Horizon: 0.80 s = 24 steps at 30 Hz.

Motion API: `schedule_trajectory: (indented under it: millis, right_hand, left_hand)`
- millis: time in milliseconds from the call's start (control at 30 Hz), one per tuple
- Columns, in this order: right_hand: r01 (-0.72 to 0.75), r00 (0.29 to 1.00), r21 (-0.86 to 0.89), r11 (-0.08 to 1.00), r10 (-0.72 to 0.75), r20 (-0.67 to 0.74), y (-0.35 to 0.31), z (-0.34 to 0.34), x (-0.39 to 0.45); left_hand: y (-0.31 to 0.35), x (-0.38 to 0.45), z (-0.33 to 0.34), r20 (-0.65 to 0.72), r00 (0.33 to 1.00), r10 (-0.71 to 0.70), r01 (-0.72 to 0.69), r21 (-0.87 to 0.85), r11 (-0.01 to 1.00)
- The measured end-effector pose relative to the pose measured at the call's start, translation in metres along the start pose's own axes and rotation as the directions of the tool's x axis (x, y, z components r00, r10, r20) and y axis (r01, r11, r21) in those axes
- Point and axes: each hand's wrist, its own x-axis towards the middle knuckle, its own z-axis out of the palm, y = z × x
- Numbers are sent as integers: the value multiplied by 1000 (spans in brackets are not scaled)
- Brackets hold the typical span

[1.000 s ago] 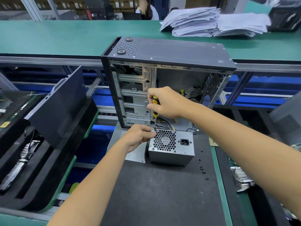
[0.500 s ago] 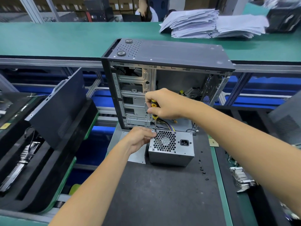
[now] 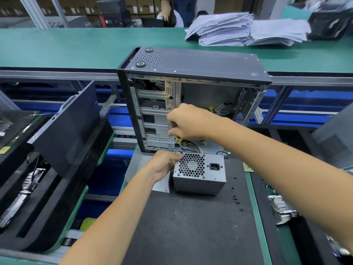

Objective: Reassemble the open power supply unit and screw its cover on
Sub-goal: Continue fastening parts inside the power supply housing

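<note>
Two hands work the grey metal power supply unit [image 3: 199, 174] on the dark-matted worktop [image 3: 191, 226]: left hand [image 3: 165, 165] fingers curl on its top-left corner, right hand [image 3: 188, 122] grips a yellow-handled screwdriver [image 3: 180, 144] upright above it; small black screws [image 3: 236, 197] lie right.

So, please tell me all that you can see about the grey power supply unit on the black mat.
The power supply unit is a grey metal box lying on the black mat before the open computer case. Its upper face has a honeycomb fan grille and a black power socket. Coloured wires run from behind it toward the case. The left hand grips its upper left corner, where the screwdriver, held by the right hand, points down.
</note>
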Motion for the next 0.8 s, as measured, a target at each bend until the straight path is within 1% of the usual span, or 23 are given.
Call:
schedule_trajectory:
  millis: [100,200,233,333,467,500,567,633,700,800]
  right_hand:
    - [-6,999,-35,999,7,42,-2,-1,2]
    - [57,991,9,998,-57,123,-2,-7,3]
    - [64,990,1,998,-63,127,-2,-8,3]
    - [28,997,-65,997,-23,74,-7,-7,4]
    - [-12,1000,-237,971,11,-8,-13,-4,2]
    - [-20,1000,-245,969,25,17,-12,-4,2]
    - [8,994,-170,985,11,113,-12,-9,1]
    - [62,982,-88,994,-46,181,-11,-13,0]
    - [73,984,-87,994,-57,169,-12,-14,-2]
    - [33,997,-170,985,-21,70,-16,-9,-6]
  left_hand:
    - [1,-3,1,5,1000,17,-17,3,1000]
    - [0,-2,1,5,1000,20,-20,20,1000]
    - [0,-2,1,13,1000,24,-24,22,999]
    - [0,-2,1,8,1000,28,-29,35,999]
    - [2,-5,5,-15,999,40,-39,41,998]
    - [2,-5,5,-13,999,34,-33,30,999]
    - [3,-6,6,-24,999,36,-35,24,999]
    - [2,-5,5,-42,998,38,-37,26,999]
    - [3,-6,4,-41,998,40,-39,37,999]
    - [2,-6,5,-36,998,47,-46,41,998]
